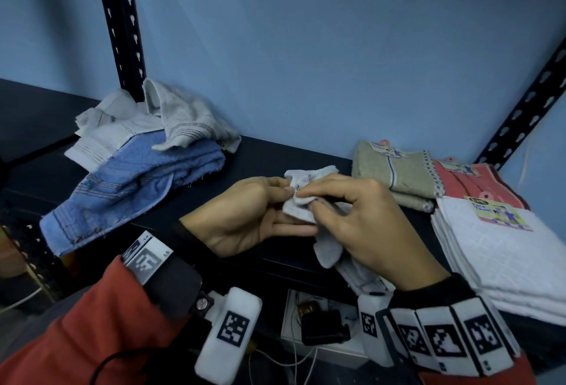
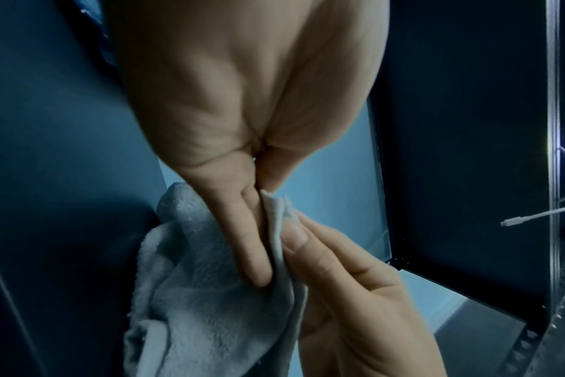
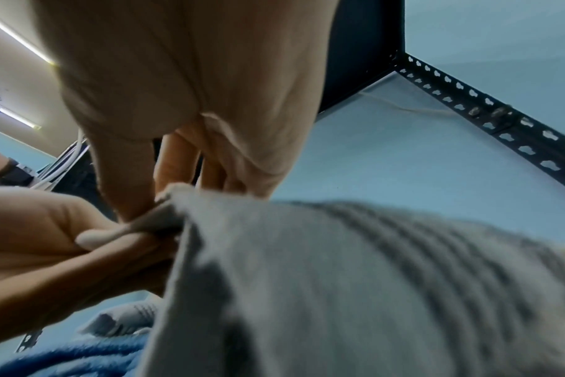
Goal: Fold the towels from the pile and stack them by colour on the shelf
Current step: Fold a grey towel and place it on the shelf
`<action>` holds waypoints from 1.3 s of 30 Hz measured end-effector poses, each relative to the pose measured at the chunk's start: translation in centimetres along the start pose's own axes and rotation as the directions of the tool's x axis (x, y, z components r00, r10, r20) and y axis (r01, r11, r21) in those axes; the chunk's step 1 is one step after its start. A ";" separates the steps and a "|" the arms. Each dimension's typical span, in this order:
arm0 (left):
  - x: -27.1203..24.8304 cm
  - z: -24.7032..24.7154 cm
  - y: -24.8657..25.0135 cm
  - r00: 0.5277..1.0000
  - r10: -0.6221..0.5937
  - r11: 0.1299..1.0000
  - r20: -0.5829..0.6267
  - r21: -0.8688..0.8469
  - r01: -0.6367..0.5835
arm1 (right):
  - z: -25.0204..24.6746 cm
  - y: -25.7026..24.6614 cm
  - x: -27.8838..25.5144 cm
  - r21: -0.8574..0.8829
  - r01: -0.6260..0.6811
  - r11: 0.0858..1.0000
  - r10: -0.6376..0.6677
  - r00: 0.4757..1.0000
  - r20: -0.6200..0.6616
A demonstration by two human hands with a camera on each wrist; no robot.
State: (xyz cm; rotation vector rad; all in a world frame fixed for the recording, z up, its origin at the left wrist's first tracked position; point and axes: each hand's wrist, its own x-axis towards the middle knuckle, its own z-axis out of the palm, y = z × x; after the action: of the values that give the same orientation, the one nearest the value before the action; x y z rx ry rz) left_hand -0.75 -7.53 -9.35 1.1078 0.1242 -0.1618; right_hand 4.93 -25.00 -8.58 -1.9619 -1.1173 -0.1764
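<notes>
Your right hand (image 1: 364, 219) covers the middle of the grey towel (image 1: 303, 198) at frame centre, so you can't see its fold. Bottom right in the right wrist view, that towel is blurred. The white stack (image 1: 502, 256) runs off the right edge.

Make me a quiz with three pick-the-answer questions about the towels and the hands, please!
1. Where is the messy pile of towels?
A. left end of the shelf
B. on the floor
C. on top of the white stack

2. What colour is the towel being held?
A. red
B. grey
C. green

3. What are the hands doing?
A. resting flat on the shelf
B. both pinching the same towel
C. holding nothing

Answers:
1 A, the pile sits left, by the black post.
2 B, the cloth looks pale grey.
3 B, the left hand and right hand meet on its edge.
</notes>
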 end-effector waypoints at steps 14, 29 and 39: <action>-0.5 -0.7 0.3 0.997 0.025 0.982 0.069 -0.189 -0.011 | 0.7 0.2 0.1 0.040 0.022 0.999 -0.029 0.985 0.170; 0.9 -0.2 -0.9 0.965 0.226 0.970 -0.134 -0.065 -0.236 | 1.2 0.3 0.3 -0.042 0.103 0.994 -0.106 0.991 -0.083; -0.2 0.5 -1.5 0.660 0.739 0.518 0.133 0.515 -0.683 | -1.8 -0.3 0.1 0.170 -0.012 0.985 0.038 0.987 -0.153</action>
State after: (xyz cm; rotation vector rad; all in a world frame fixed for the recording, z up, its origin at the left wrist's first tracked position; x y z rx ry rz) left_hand -1.19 -8.61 -10.43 1.6425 -0.3236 0.6670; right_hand 5.23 -26.11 -7.20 -1.7794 -0.9733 -0.2116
